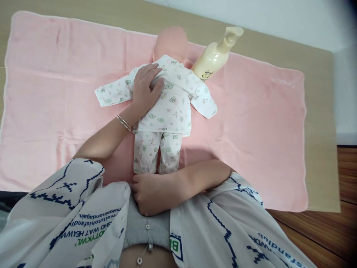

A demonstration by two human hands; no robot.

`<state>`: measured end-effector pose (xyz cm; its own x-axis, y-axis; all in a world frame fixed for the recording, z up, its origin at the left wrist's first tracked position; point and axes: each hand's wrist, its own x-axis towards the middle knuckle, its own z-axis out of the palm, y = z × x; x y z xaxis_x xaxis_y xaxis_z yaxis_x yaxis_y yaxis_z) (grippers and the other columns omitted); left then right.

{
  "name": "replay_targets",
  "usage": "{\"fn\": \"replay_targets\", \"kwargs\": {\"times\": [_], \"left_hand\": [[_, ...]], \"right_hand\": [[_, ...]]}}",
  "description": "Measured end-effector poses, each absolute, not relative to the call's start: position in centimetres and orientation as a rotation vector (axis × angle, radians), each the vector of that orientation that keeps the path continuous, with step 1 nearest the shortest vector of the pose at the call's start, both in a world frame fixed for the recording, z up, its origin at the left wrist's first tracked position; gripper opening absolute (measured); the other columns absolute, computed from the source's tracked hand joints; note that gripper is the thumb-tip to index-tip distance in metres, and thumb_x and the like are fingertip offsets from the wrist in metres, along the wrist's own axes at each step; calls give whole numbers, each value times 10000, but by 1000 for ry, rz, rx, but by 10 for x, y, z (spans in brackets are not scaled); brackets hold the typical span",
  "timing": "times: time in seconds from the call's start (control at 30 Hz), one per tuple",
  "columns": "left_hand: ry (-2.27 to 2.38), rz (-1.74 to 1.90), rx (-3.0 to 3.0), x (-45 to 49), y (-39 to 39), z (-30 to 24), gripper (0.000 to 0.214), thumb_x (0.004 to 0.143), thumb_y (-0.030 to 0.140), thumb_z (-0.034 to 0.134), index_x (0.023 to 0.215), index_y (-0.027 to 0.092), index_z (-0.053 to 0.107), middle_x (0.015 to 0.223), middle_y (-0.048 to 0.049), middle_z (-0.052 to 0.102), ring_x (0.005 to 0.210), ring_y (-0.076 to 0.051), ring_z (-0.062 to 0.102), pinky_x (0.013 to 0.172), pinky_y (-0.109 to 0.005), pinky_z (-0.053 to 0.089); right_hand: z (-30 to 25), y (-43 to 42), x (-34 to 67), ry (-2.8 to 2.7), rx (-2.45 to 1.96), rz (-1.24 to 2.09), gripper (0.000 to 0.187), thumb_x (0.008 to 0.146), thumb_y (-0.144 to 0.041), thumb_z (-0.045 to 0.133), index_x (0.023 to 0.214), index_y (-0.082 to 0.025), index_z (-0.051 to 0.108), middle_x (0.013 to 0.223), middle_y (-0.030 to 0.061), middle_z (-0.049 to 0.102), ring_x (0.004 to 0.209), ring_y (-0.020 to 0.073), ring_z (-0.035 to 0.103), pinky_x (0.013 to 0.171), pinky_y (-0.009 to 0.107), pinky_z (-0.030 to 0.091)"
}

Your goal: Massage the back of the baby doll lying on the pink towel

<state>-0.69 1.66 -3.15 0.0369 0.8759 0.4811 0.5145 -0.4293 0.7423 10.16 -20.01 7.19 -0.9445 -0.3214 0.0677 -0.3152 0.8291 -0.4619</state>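
Observation:
A baby doll [173, 42] lies stretched out, its smooth bald head at the far side. It wears a white long-sleeved top [173, 102] and matching trousers [146, 152] with a small animal print. My left hand [146, 85] rests flat on the top near the doll's shoulder, fingers extended and thumb apart. At the trouser ends, close to my body, my right hand [153, 193] is closed with its fingers curled under. Whatever it holds, if anything, is hidden, as are the doll's feet. One sleeve spreads out to each side.
A pink blanket [256, 137] with a pale edge covers most of the wooden table [320, 123]. Right of the doll's head is a cream pump bottle [213, 59]. A white wall is behind the table; brown wood flooring shows at the lower right.

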Motion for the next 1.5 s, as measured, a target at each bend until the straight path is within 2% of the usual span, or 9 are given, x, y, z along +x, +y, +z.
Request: {"fn": "replay_targets", "kwargs": {"times": [0.1,0.17,0.37,0.53,0.73,0.93,1.13,1.5], "left_hand": [[1425,1276,1965,-8,19,-35,515,880,682,309,1256,406,526,1320,112,609,1483,-156,228,1250,-553,245],[1443,1256,1981,-8,18,-35,534,875,692,277,1269,419,512,1314,118,611,1494,-139,203,1256,-547,238],[1461,1288,1968,-8,16,-33,467,885,663,321,1236,432,526,1327,124,598,1454,-148,291,1246,-502,272],[1412,1301,1986,-9,22,-39,516,902,672,353,1236,322,535,1362,70,579,1418,-191,326,1237,-527,254],[1401,1350,1949,-9,19,-34,473,891,683,414,1181,339,561,1358,62,575,1346,-218,416,1211,-512,303],[1424,1355,1973,-7,17,-31,532,902,691,394,1184,274,568,1344,12,583,1302,-215,449,1205,-527,314],[1397,1347,1927,-8,17,-32,415,893,637,456,1180,361,570,1366,53,572,1366,-214,408,1211,-529,308],[1413,1396,1911,-6,12,-24,297,864,550,510,1115,436,618,1314,79,611,1345,-244,463,1198,-518,358]], "right_hand": [[69,-203,102,3020,-525,-764,228,781,-72,636,606,-215,666,704,13,716,711,249,665,641,371,443],[70,-203,102,3024,-529,-755,232,773,-68,645,596,-217,658,707,9,719,708,245,669,635,367,442],[72,-201,101,3004,-525,-722,222,804,-108,657,613,-221,660,720,2,722,727,232,681,650,366,464],[69,-197,99,2988,-654,-786,240,821,-91,607,629,-217,676,702,7,723,726,231,691,662,367,484],[71,-195,97,2878,-686,-815,249,855,-90,556,699,-214,705,761,17,736,783,235,697,688,383,490],[67,-192,96,2782,-811,-900,254,853,-105,526,701,-233,684,781,2,738,719,191,683,680,363,485],[56,-190,94,2788,-862,-1027,259,849,-91,508,712,-211,691,768,17,735,712,196,682,640,352,465],[55,-185,91,2722,-892,-1049,247,862,-109,487,782,-190,706,838,43,742,785,187,693,701,335,472]]}}
